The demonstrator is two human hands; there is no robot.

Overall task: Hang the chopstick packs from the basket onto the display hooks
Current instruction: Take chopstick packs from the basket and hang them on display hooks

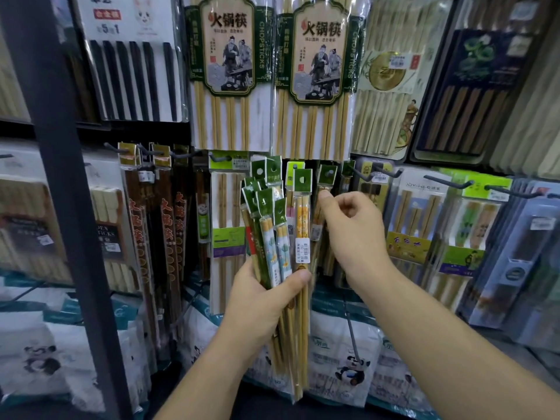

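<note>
As you face the display, a dark upright post (57,177) stands at the left, with long red-brown packs (165,225) hanging just beside it.

Your left hand (260,301) is clamped round the lower part of a fanned bundle of chopstick packs (269,225), held upright in front of the lower row. The packs are slim sleeves of glossy clear film over pale, slender sticks with printed yellow and white tops. Each has a green card header with a punched hole, and one carries a white barcode label. The basket is not in view.

To the right, one matching hung pack (326,174) sits on a display hook, its header flat to the rack. Your right hand (354,234) is raised beside it with fingers curled and the thumb tip at the sleeve below the header. I cannot tell whether it pinches the pack. Further right, dark wire hooks (445,181) with upturned tips project above boxed sets.

Judgement: the hanging step is in hand, with most of the bundle outstanding. The next move calls for drawing one pack from the fan and threading its hole over the hook tip. The film looks slippery, so keep the bundle firmly held.
</note>
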